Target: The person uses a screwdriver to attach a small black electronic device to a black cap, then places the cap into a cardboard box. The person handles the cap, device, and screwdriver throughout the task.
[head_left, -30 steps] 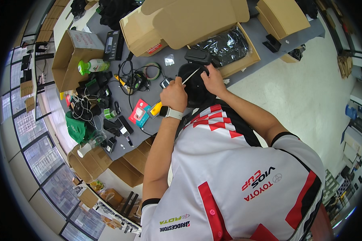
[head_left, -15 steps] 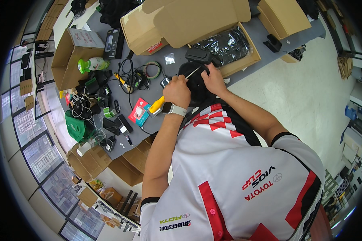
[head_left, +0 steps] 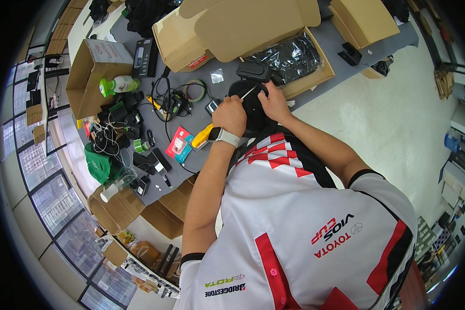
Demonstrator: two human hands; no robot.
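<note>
My left hand (head_left: 230,114) is closed, with a thin pale metal shaft (head_left: 248,93) sticking out from its fingers like a screwdriver's blade; its grip is hidden. The shaft lies over a black rounded item (head_left: 254,112) at the table's near edge. My right hand (head_left: 275,106) grips that item's right side, thumb on top. What kind of item it is, I cannot tell. Just beyond both hands is a dark grey block-shaped device (head_left: 254,71). A yellow handle (head_left: 202,136) shows beside my left wrist; whether it belongs to the shaft, I cannot tell.
An open cardboard box (head_left: 309,85) holding a black plastic-wrapped item stands beyond my right hand. To the left lie tangled black cables (head_left: 165,98), a tape roll (head_left: 195,90), a red and blue package (head_left: 181,143), a spray bottle (head_left: 120,84) and a green bag (head_left: 97,164).
My left hand has shifted slightly up and to the right, its wrist turning a little. The right hand and the black item look unmoved.
</note>
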